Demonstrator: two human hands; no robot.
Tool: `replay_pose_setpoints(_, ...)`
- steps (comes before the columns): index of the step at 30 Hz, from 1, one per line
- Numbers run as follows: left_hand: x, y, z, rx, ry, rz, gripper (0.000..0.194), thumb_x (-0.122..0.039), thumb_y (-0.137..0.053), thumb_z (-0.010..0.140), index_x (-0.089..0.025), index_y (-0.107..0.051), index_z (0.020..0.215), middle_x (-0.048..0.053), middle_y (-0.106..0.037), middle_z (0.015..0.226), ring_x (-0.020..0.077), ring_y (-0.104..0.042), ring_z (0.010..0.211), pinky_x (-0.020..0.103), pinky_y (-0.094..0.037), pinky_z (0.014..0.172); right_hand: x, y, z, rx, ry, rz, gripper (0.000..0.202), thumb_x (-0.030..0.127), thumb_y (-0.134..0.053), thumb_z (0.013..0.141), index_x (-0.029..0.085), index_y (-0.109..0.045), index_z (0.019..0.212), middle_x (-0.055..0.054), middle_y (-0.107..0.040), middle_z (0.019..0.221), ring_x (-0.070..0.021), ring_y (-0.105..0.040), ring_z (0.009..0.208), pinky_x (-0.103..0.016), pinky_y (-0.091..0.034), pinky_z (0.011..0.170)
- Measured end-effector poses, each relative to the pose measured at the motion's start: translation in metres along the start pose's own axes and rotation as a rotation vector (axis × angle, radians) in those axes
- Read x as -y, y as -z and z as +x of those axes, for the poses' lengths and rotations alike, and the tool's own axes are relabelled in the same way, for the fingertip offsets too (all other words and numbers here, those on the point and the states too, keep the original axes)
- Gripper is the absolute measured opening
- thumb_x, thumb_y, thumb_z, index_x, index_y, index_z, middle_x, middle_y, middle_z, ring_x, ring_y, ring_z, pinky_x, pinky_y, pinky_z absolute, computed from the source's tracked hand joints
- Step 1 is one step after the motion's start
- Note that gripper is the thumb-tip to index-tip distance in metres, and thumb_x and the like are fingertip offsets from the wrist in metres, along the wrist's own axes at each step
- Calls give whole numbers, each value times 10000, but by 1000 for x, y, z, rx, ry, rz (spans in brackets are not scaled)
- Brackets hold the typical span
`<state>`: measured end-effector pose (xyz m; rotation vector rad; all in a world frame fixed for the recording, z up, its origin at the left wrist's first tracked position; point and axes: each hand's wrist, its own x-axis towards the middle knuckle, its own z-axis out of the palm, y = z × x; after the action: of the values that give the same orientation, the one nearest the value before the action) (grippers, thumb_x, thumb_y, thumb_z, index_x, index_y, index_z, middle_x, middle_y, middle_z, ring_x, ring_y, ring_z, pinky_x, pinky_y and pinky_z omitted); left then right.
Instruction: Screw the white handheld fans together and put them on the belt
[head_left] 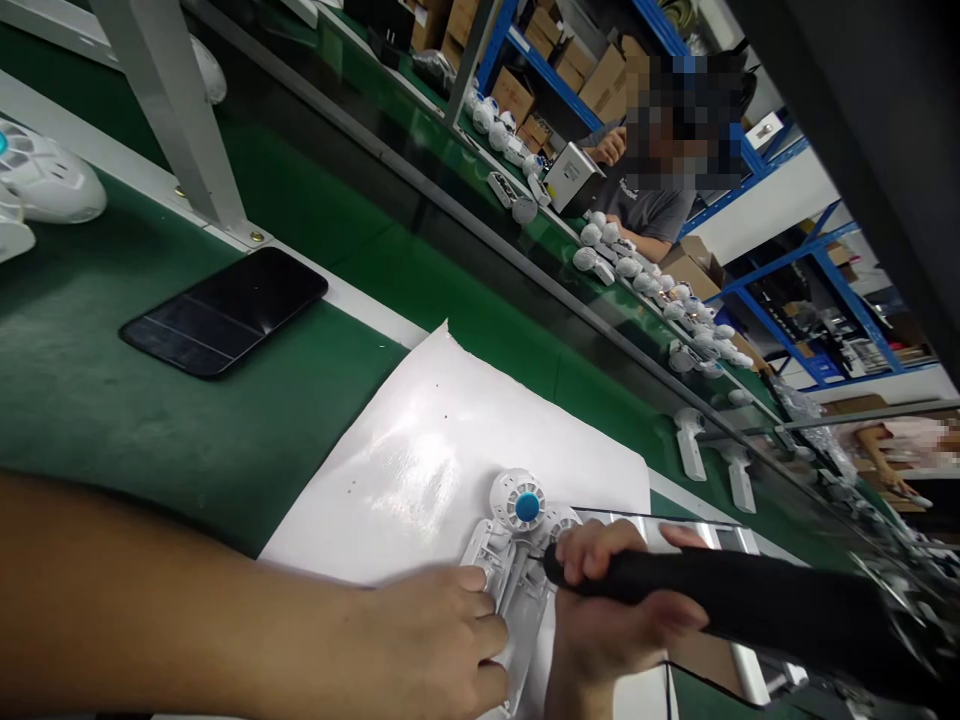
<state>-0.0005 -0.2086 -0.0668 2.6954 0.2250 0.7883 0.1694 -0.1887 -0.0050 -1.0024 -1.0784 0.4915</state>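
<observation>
My left hand (450,635) is closed on an open white plastic housing (525,600), its fingers curled along the left side. The housing has a long hollow body and a round vented head (517,500) with a blue centre. My right hand (600,600) grips a black electric screwdriver (697,580). The screwdriver lies nearly level, its thin bit pointing left into the upper part of the housing. I cannot make out whether the bit sits on a screw. Under the housing lies a glossy white sheet (405,470).
A black smartphone (225,312) lies on the green mat (300,420) at left. White units (52,175) stand at the far left. Beyond a grey post (176,110) runs a green conveyor (330,220). Across it, a co-worker (652,210) sits behind rows of white units (675,300).
</observation>
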Motion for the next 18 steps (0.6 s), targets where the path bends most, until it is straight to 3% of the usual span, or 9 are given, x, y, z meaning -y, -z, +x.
replay_pose_setpoints(3, -2, 3, 1, -3, 5, 8, 146, -265, -712, 944, -189, -603, 884, 14, -608, 821, 194, -551, 708, 387, -424, 776, -7, -4, -4, 7, -11, 10, 539, 764, -623, 931, 303, -471, 1166, 125, -493, 568, -120, -378, 392, -253, -417, 412)
replay_pose_setpoints(9, 0, 3, -1, 59, 43, -43, 154, -270, -738, 926, -210, -599, 952, 17, -662, 886, 224, -609, 810, 392, -426, 828, -15, -15, -7, 18, 34, -2, 354, 611, -531, 1028, 295, -466, 1173, 122, -474, 603, -102, -376, 400, -227, -406, 422)
replay_pose_setpoints(13, 1, -2, -2, 39, 31, -48, 191, -267, -770, 889, -211, -598, 950, 24, -660, 870, 225, -586, 769, 396, -418, 799, 1, -2, -7, 18, 104, -45, 464, 682, -550, 1008, 298, -496, 1263, 107, -502, 609, -123, -401, 404, -261, -425, 420)
replay_pose_setpoints(15, 1, -3, -2, 23, 27, -59, 174, -250, -755, 889, -210, -590, 925, 28, -641, 852, 216, -556, 731, 389, -410, 763, 17, 14, -3, -42, 200, -105, 473, 735, -536, 991, 297, -570, 1165, 90, -487, 602, -138, -406, 424, -301, -441, 444)
replay_pose_setpoints(16, 1, -3, -2, 25, 24, -70, 174, -239, -754, 884, -209, -585, 915, 29, -633, 849, 210, -542, 717, 385, -408, 752, 25, 23, -1, -90, 255, -154, 428, 704, -534, 1001, 280, -596, 1007, 74, -458, 604, -138, -397, 441, -321, -441, 472)
replay_pose_setpoints(18, 2, -1, -2, 48, 18, -93, 214, -236, -786, 852, -206, -585, 920, 29, -628, 863, 203, -531, 711, 377, -415, 753, 38, 39, 6, -129, 269, -238, 427, 643, -562, 1006, 269, -545, 800, 57, -384, 615, -136, -367, 475, -346, -417, 521)
